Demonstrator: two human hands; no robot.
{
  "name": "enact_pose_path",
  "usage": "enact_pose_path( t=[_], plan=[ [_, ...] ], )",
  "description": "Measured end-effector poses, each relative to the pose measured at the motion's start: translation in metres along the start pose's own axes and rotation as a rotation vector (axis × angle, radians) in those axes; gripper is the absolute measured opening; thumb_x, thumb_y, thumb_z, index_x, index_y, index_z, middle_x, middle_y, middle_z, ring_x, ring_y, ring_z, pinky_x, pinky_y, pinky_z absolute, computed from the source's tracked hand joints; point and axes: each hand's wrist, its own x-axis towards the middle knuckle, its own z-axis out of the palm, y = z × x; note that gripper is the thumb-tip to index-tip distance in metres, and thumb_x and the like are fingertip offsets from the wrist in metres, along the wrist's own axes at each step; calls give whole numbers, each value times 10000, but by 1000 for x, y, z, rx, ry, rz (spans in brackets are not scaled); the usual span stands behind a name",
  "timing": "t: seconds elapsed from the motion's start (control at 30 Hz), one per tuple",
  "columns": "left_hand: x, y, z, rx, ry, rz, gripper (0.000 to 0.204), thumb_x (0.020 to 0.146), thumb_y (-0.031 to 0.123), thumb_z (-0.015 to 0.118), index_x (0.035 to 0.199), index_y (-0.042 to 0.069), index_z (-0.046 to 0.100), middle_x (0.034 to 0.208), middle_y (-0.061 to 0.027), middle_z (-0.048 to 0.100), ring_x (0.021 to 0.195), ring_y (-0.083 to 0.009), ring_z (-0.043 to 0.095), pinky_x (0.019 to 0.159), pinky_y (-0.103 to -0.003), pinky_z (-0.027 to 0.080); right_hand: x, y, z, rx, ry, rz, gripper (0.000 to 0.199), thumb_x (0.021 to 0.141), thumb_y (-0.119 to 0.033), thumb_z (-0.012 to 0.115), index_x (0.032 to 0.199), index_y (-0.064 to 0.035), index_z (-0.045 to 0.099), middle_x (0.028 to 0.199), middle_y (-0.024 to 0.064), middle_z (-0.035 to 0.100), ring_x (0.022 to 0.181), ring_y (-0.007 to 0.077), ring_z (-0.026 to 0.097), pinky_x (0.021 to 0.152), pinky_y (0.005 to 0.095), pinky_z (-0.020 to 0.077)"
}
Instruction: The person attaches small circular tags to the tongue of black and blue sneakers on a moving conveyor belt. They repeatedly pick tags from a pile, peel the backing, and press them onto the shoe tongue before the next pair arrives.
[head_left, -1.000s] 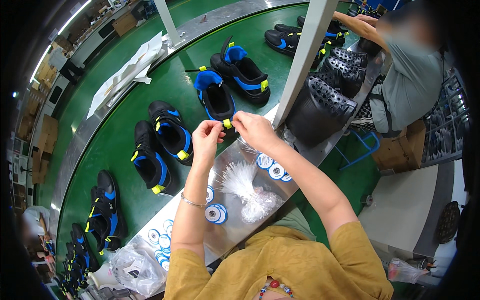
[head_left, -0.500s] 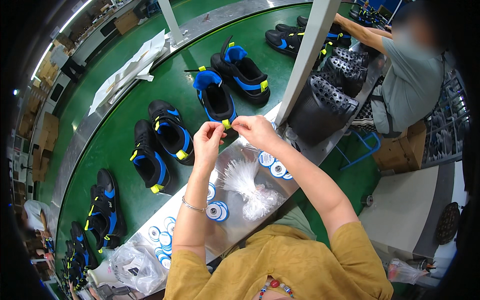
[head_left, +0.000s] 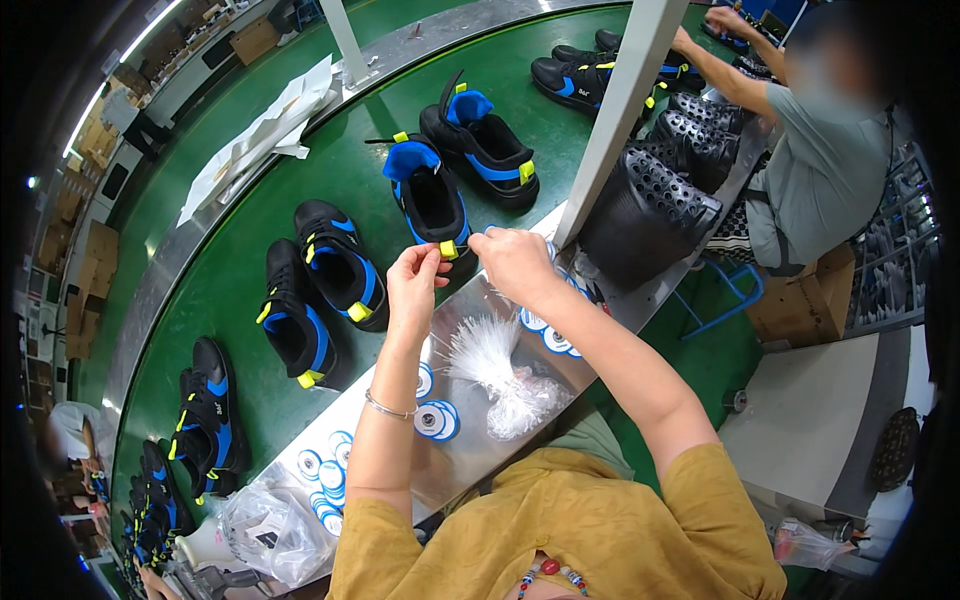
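Observation:
A black and blue shoe (head_left: pixel 430 195) sits on the green surface in front of me, its yellow heel loop (head_left: pixel 449 249) toward me. My left hand (head_left: pixel 412 285) is closed in a pinch at that loop's left edge. My right hand (head_left: pixel 515 265) is closed, fingertips together, just right of the loop; anything between them is too small to make out. Below my hands, a bundle of clear plastic tag strings (head_left: pixel 482 355) lies on the metal ledge. Round blue-and-white tags (head_left: pixel 432 420) lie near my left forearm, more beside my right forearm.
More shoes (head_left: pixel 340 262) stand in a row on the green belt. A white post (head_left: pixel 625 110) rises right of my right hand, beside black perforated shoe-shaped forms (head_left: pixel 650 210). A clear plastic bag (head_left: pixel 275 535) lies at lower left. A co-worker (head_left: pixel 830 150) sits at right.
My right hand has drawn slightly right, away from my left, widening the gap between them. My left hand stays at the heel loop. The co-worker's far hand has lifted.

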Motion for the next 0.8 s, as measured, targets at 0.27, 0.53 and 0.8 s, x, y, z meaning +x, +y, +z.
enact_pose_path(
  t=[0.27, 0.53, 0.8],
  plan=[
    [2, -4, -1, -56, 35, -11, 146, 947, 126, 610, 1014, -1, 635, 875, -50, 678, 770, -98, 642, 622, -213, 501, 5, -12, 6, 56, 6, -1, 36, 811, -118, 597, 834, -104, 622, 758, 79, 638, 711, 295, 659, 612, 415, 527],
    [-1, 6, -18, -60, 220, 199, 119, 922, 126, 650, 958, 15, 674, 857, -19, 673, 770, -70, 613, 599, -199, 460, 9, -5, -1, 594, 70, 129, 122, 924, -132, 527, 974, -30, 572, 893, 188, 671, 835, 383, 642, 717, 463, 510],
    [-9, 14, 11, 40, -11, 322, 114, 966, 89, 577, 1026, 18, 643, 868, -3, 641, 737, -47, 566, 615, -193, 470, 24, -22, -7, 892, 72, 127, 131, 924, -69, 518, 1019, 10, 560, 791, 165, 646, 721, 264, 643, 637, 353, 496]
  ],
)
